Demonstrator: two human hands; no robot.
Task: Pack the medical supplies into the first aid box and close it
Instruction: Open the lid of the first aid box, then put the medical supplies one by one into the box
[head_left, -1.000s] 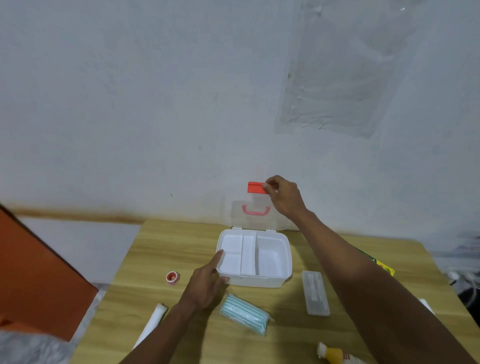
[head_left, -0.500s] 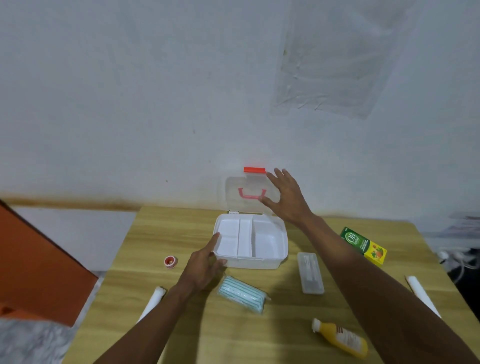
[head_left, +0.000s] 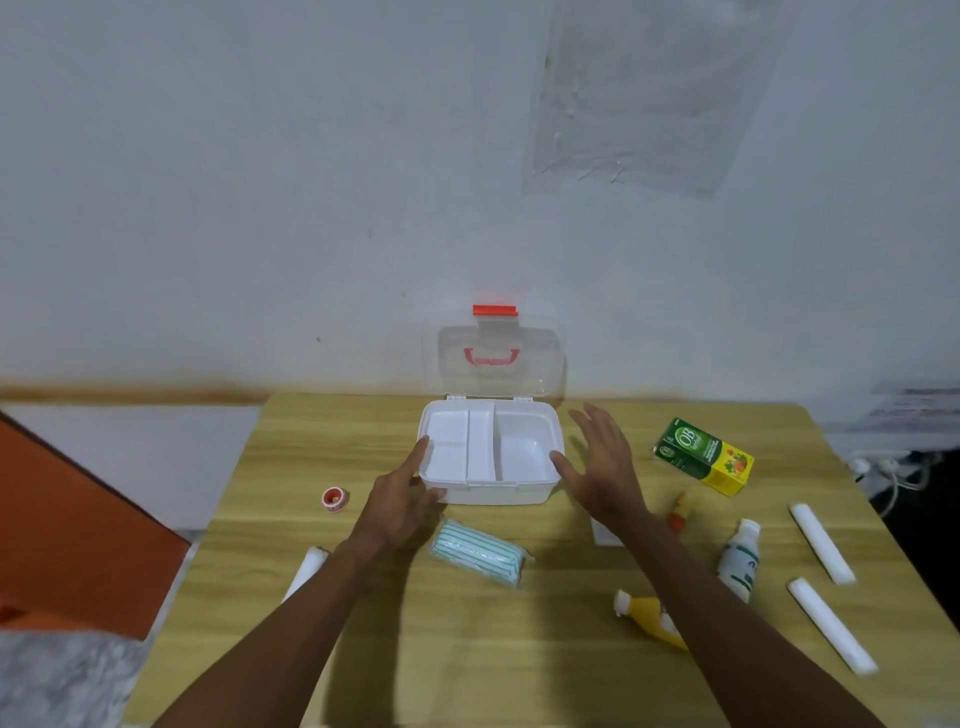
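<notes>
At the front-left corner of the white plastic first aid box (head_left: 491, 488), the left hand (head_left: 397, 501) rests against the wall. Its forefinger lies straight along the left rim and its thumb sits against the front. It steadies the box and clasps nothing. Just right of the box, the right hand (head_left: 602, 467) hovers with fingers spread and slack, holding nothing. Whether its thumb touches the box cannot be told.

Box status: open, with every compartment bare. The clear lid (head_left: 501, 364) stands upright behind the box, red latch (head_left: 495, 310) at its top, and neither hand is on it.

Supplies, all outside the box on the wooden table (head_left: 467, 665):
- Teal striped pack of face masks (head_left: 478, 553), just in front of the box.
- Small red tape roll (head_left: 334, 499), to the left.
- Green and yellow carton (head_left: 704, 457), white bottle (head_left: 740, 561), yellow bottle (head_left: 649, 618) and two long white rolls (head_left: 821, 543), to the right.

Packing, by this evidence, has not begun.

Hazards:
- The unsupported lid may fall shut on fingers if the light, empty box is jolted.
- The right forearm lies close above the yellow bottle, and a careless sweep could send it rolling.
- The long rolls may prove awkward to fit, which could prevent the lid from latching.
</notes>
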